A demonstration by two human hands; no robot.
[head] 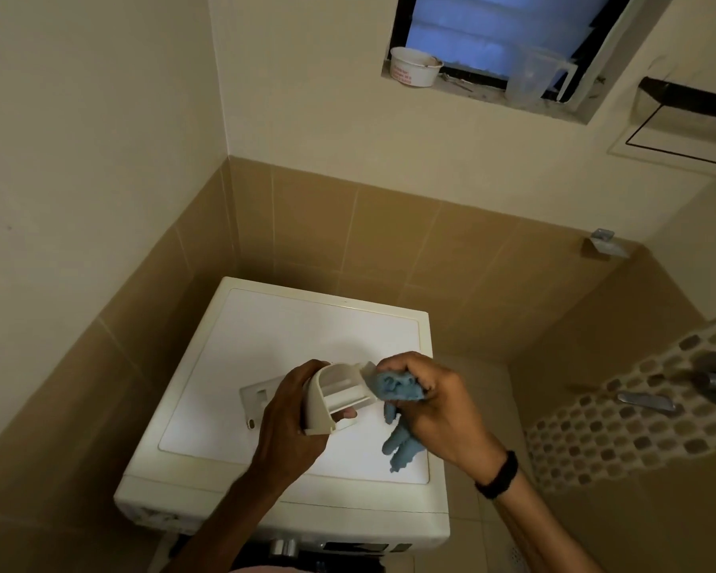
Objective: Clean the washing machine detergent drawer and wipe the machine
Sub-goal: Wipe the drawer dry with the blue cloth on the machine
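White front-loading washing machine (286,324) stood in the tiled corner. A flat white plastic panel (254,401) lay on its lid. Left hand (286,419) gripped the curved front end of the cream plastic detergent drawer (335,386), held just above the lid with its open compartments facing up; what was in them could not be told. Right hand (439,407) clenched a light blue microfibre cloth (402,388), bunched against the drawer's far end, with the tail hanging down. Black wristband (499,475) on that wrist. Up on the window sill were a white round plastic tub (414,68), contents unclear, and a clear plastic measuring jug (532,78). Metal tap (645,401) on the right wall.
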